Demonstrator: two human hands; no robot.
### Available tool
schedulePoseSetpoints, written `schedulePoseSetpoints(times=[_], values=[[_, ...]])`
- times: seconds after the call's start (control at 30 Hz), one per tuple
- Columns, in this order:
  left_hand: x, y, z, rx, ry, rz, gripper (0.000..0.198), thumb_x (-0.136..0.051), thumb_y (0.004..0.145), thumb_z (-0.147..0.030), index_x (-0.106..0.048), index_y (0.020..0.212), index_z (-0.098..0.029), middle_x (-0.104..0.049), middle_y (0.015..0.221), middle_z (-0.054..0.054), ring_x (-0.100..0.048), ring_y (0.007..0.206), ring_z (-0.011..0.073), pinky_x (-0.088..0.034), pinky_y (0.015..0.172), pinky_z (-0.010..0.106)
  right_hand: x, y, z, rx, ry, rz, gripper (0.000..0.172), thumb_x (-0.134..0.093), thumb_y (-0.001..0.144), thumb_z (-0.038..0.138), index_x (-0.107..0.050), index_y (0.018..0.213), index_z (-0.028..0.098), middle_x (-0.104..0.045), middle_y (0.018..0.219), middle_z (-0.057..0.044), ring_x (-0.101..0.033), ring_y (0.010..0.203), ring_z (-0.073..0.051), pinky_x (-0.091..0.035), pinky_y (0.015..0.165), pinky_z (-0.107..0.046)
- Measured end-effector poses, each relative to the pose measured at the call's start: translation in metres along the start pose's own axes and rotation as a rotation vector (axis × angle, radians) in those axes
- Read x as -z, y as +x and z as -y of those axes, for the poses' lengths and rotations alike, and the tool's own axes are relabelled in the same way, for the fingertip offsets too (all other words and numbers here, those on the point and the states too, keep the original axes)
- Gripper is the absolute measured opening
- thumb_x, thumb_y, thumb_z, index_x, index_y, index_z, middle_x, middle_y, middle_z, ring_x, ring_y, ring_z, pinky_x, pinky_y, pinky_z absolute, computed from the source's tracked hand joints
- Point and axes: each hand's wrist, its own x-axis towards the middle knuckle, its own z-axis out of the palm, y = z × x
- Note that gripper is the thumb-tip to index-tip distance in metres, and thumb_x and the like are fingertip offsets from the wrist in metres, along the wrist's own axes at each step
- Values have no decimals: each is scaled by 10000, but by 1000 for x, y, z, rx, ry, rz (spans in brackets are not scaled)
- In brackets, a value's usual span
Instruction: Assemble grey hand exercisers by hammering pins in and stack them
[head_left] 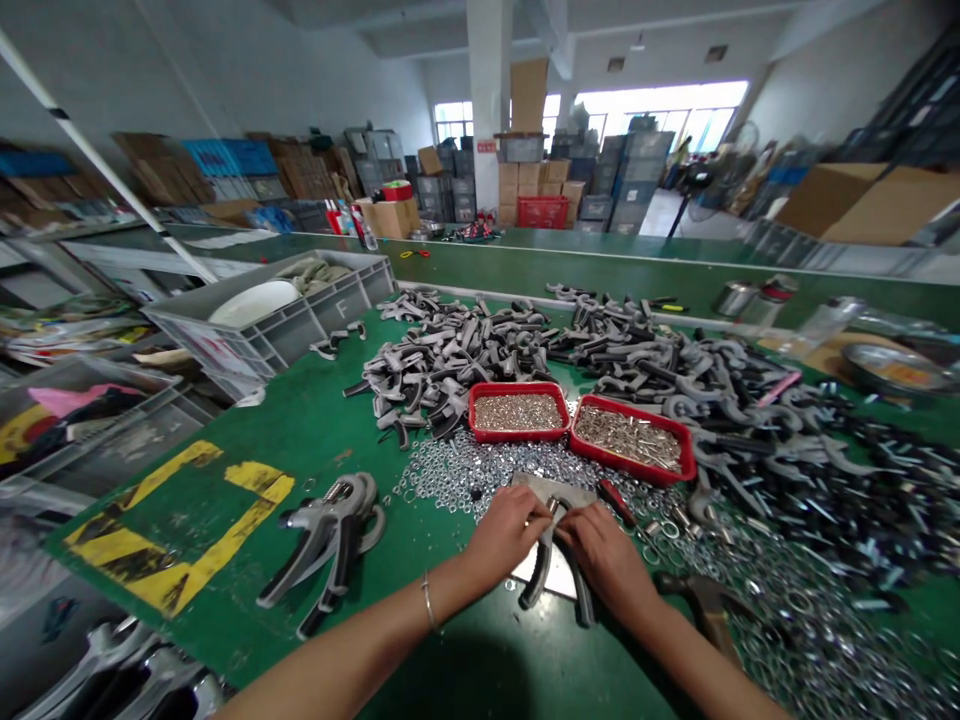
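Note:
My left hand [504, 536] and my right hand [604, 553] meet over a grey plier-like tool [553, 572] that lies on a small metal plate [543, 488] on the green table. Both hands have their fingers pinched on the tool's head; its two dark handles point toward me. A pair of finished grey tools [324, 545] lies to the left of my left hand. Loose metal washers [457, 476] are scattered just beyond my hands.
Two red trays [519, 411] [631, 437] of small metal parts stand behind the washers. Heaps of grey tool halves [450, 355] and dark parts [787, 430] cover the far and right table. A grey crate [277, 310] stands at left. A hammer [709, 605] lies right.

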Motion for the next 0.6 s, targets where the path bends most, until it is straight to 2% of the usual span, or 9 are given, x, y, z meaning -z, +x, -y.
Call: schedulePoseSetpoints(times=[0.17, 0.33, 0.47, 0.6], values=[[4, -2, -4, -82, 163, 25, 148, -525, 977, -253, -649, 928, -188, -656, 941, 37, -563, 963, 212, -377, 917, 372, 3, -2, 1, 70, -70, 68, 251, -432, 996, 201, -678, 949, 183, -689, 943, -116, -580, 873, -268, -537, 749, -407], [0, 3, -10, -209, 463, 66, 218, -470, 987, -210, -663, 904, -153, -647, 893, 63, -561, 888, 232, -392, 866, 399, 12, -13, 2, 113, -47, 105, 296, -394, 1005, 174, -627, 1188, 160, -676, 1133, -142, -594, 987, -258, -558, 849, -410], [-5, 9, -15, -391, 665, 75, 226, -462, 970, -154, -660, 868, -119, -639, 846, 80, -560, 847, 247, -393, 851, 425, 28, -38, 3, -47, 37, 54, 327, -422, 1007, 195, -550, 1304, 238, -610, 1287, -109, -566, 1164, -243, -491, 1011, -454], [-8, 11, -19, -542, 723, 98, 218, -465, 957, -147, -655, 860, -102, -638, 844, 103, -557, 828, 248, -390, 858, 436, 49, -81, 3, -252, 60, -7, 296, -455, 1003, 260, -549, 1283, 273, -618, 1254, -85, -572, 1170, -239, -480, 1016, -459]])
